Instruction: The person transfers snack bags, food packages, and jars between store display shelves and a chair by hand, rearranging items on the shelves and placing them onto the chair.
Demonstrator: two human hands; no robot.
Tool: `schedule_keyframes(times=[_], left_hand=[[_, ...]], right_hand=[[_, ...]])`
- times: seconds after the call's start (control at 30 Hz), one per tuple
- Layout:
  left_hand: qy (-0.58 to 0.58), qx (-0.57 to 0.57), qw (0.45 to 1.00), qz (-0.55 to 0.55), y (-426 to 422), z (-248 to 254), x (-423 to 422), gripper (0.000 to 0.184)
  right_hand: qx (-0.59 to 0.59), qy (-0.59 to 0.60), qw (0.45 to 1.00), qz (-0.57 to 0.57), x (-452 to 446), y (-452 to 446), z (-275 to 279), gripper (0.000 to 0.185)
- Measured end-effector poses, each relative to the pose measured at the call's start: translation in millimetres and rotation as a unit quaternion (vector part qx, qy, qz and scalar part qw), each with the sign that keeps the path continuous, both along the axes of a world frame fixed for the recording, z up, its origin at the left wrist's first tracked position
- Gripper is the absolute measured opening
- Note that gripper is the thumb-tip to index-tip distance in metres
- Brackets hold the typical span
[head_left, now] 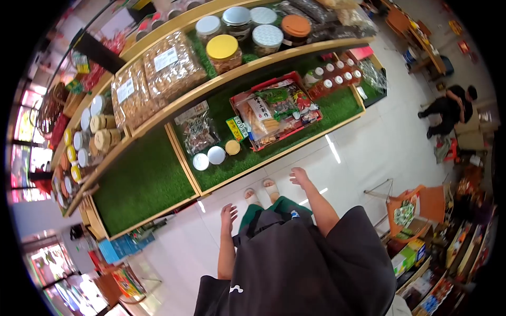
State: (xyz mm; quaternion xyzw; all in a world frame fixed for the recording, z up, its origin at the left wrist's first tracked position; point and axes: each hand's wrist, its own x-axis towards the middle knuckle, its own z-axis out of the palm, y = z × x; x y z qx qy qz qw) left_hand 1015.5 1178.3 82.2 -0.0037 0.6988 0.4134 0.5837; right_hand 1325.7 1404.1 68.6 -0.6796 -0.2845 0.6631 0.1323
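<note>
My left hand [229, 215] hangs beside my body over the white floor, its fingers apart and slightly curled, holding nothing. My right hand [300, 177] is held out over the floor, a short way from the shelf's front edge, fingers apart and nothing in them. Neither hand touches the shelf. Nearest to them on the green lower shelf [237, 167] are small jars with white lids [216, 154], a jar with a tan lid [232, 147], and a red crate [255, 148] of packaged food.
Large bags [174, 66] and lidded jars [223, 52] stand on the upper shelf. Red bottles [328, 84] are at the lower shelf's right. An orange chair [432, 203] stands at right. Farther off is a person in dark clothes [454, 109].
</note>
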Motion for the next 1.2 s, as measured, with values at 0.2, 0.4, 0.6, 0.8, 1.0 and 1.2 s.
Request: schedule_keyframes(times=[0.2, 0.4, 0.6, 0.8, 1.0, 1.2], left_hand=[[-0.076, 0.077, 0.978, -0.178, 98.4, -5.7, 25.8, 0.033], [-0.167, 0.058, 0.983, -0.042, 186.7, -1.2, 67.5, 0.042], [0.074, 0.064, 0.994, 0.041, 279.7, -23.7, 93.3, 0.046], [0.403, 0.015, 0.909, -0.110, 312.3, -36.8, 95.7, 0.041], [0.239, 0.022, 0.969, -0.061, 305.3, -47.7, 76.2, 0.047], [0.063, 0.084, 0.994, 0.027, 309.1, -29.8, 82.0, 0.056]], right_hand=[[-0.010, 0.119, 0.977, -0.179, 24.3, -11.5, -0.8, 0.056], [0.062, 0.194, 0.933, -0.296, 33.1, 79.9, 13.2, 0.062], [0.330, -0.286, 0.889, -0.140, 75.6, 221.2, -35.7, 0.054], [0.367, -0.253, 0.885, 0.135, 86.4, 296.3, 2.5, 0.050], [0.290, -0.221, 0.893, 0.264, 80.3, 322.7, 13.9, 0.037], [0.383, -0.095, 0.884, 0.250, 119.4, 343.6, -63.2, 0.041]])
